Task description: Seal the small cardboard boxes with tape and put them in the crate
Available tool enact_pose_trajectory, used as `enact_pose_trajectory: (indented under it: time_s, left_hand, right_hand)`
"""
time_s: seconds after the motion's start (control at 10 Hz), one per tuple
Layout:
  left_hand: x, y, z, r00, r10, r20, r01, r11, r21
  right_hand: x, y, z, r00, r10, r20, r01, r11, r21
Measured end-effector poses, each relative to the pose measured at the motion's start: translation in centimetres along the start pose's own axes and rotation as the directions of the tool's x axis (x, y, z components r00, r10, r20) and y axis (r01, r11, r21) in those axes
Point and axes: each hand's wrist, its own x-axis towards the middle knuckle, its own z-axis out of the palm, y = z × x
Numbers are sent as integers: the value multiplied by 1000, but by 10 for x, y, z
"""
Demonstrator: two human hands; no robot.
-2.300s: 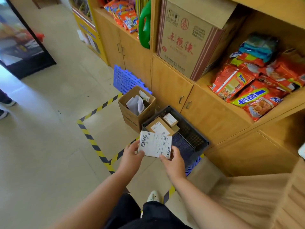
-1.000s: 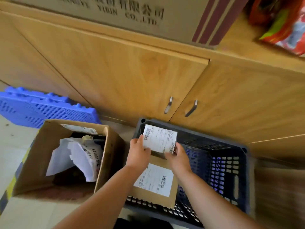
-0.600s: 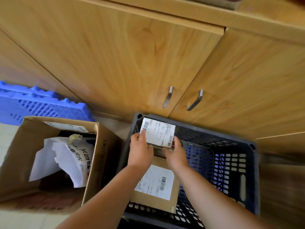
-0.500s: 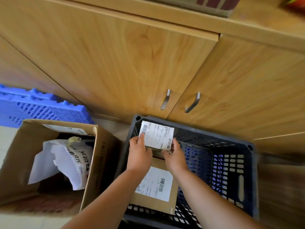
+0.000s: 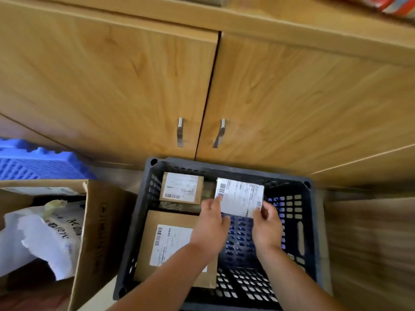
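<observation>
both hands hold a small labelled box (image 5: 239,197) over the far right part of the dark crate (image 5: 311,223). the left hand (image 5: 211,223) pinches its near left corner, and the right hand (image 5: 267,227) grips its near right corner with curled fingers. a second small box (image 5: 181,190) sits in the crate's far left corner, and a larger flat box (image 5: 170,245) lies near left. an open cardboard carton (image 5: 94,232) stands left of the crate, before wooden cabinet doors (image 5: 134,86).

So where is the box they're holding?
In the head view, the box is held over the crate's far right part, just right of another small box, near the cabinet doors.
</observation>
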Motion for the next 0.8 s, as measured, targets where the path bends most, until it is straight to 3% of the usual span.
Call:
enact_pose_trajectory:
  time_s: [0.2, 0.3, 0.5, 0.7, 0.8]
  left_hand:
    - [70, -5, 37, 963, -110, 247, 8, 925, 381]
    - [108, -23, 49, 925, -217, 312, 56, 890, 452]
    - [142, -38, 59, 879, -257, 402, 42, 882, 470]
    - [153, -50, 68, 871, -291, 396, 53, 857, 513]
    - [150, -49, 64, 895, -253, 368, 70, 893, 445]
  right_hand:
    - [54, 60, 9, 993, 96, 73, -96, 995, -13]
    - [81, 83, 30, 982, 114, 151, -119, 993, 20]
    - [114, 106, 61, 959, 124, 254, -138, 990, 40]
    - [124, 114, 73, 943, 108, 314, -121, 992, 23]
    - [121, 111, 73, 942, 63, 329, -71, 997, 12]
